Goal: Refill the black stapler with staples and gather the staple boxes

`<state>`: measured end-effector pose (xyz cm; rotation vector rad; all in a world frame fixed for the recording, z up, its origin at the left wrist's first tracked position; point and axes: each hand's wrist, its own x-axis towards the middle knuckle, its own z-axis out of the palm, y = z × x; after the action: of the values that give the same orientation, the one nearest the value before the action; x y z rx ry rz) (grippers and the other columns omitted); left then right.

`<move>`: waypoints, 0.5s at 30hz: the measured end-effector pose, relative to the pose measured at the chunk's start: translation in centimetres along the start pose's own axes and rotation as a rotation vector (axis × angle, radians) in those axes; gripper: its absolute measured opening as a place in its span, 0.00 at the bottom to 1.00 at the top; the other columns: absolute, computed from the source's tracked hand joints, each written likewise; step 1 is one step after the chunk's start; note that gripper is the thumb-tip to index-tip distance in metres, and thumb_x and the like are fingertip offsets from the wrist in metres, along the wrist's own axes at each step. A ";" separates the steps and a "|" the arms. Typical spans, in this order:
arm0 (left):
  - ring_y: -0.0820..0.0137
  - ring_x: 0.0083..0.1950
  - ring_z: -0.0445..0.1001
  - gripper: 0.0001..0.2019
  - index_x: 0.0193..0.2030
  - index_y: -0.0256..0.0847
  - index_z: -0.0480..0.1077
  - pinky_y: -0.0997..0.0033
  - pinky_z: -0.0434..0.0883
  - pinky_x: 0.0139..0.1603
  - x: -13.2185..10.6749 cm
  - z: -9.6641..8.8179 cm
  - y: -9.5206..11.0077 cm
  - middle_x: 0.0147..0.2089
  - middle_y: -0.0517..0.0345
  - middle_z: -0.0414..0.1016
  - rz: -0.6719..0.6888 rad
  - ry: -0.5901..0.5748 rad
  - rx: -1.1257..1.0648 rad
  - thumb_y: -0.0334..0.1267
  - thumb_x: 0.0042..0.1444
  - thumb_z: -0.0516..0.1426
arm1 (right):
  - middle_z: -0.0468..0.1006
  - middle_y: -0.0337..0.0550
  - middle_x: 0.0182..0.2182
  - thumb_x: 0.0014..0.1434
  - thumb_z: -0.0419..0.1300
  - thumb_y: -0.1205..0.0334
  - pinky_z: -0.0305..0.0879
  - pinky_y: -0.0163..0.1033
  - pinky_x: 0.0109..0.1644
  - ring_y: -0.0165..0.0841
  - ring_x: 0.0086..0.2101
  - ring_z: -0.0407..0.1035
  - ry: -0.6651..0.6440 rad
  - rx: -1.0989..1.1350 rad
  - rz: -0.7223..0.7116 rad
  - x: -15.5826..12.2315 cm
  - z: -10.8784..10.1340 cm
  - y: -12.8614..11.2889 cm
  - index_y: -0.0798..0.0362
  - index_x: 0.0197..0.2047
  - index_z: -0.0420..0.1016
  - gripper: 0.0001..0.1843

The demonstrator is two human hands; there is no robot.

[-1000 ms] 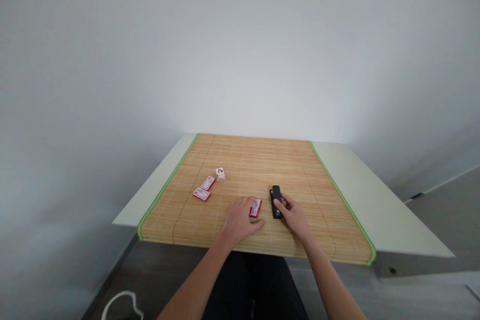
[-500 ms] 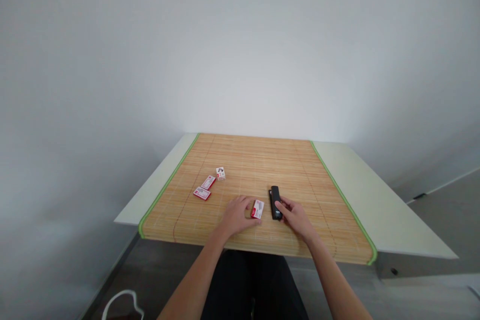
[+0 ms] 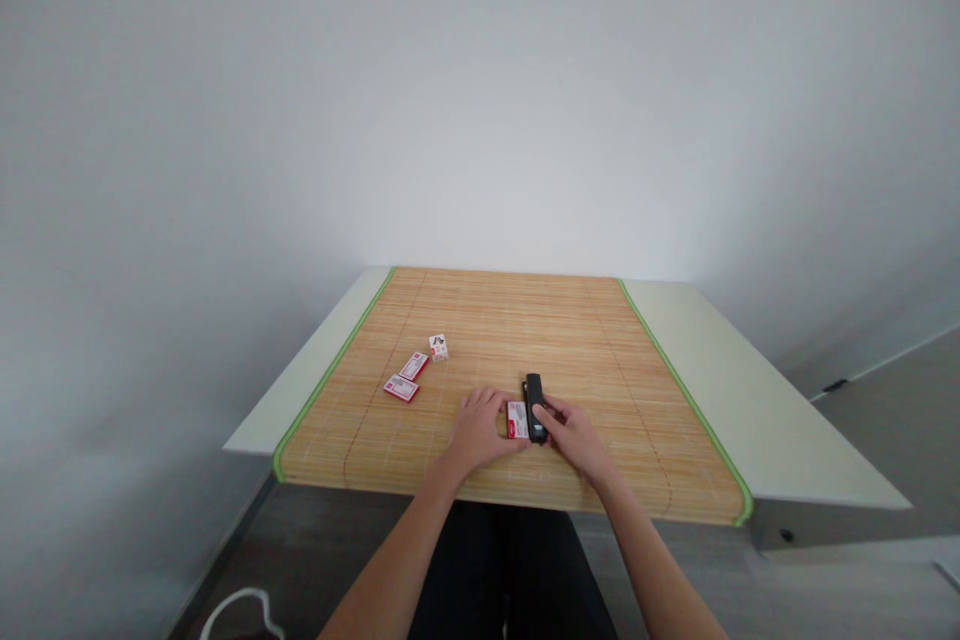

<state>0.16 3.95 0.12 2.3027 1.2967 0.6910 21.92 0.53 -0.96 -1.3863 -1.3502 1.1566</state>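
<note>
My left hand (image 3: 481, 430) curves round a small red-and-white box (image 3: 517, 419), its thumb at the near end and its fingers at the far end. A black stapler (image 3: 534, 409) lies lengthwise on the bamboo mat (image 3: 517, 320), right up against the box's right side. My right hand (image 3: 574, 438) grips the stapler from the right, with the thumb on top and the other fingers along its far side, partly hidden. Printing on the box is too small to read.
To the left on the mat lie two flat red-and-white boxes, one farther (image 3: 414, 366) and one nearer (image 3: 401, 387). Beyond them stands a small white box (image 3: 438, 347) with a dark picture. A white table (image 3: 750, 380) carries the mat, and a wall (image 3: 480, 120) rises behind it.
The stapler has moved left in my right hand, closing the gap to the box. My left hand has closed in on the box, which is now turned straighter.
</note>
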 end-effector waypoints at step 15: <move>0.53 0.57 0.68 0.34 0.58 0.51 0.71 0.55 0.62 0.58 -0.2 0.3 0.2 0.55 0.54 0.73 0.020 -0.022 -0.025 0.55 0.44 0.72 | 0.70 0.33 0.23 0.60 0.62 0.37 0.65 0.36 0.25 0.31 0.21 0.65 0.042 0.092 -0.008 -0.2 0.3 0.1 0.51 0.65 0.69 0.37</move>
<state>0.39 3.68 -0.01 2.2997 1.2499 0.6827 21.68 0.37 -1.12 -1.3308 -1.2562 1.1634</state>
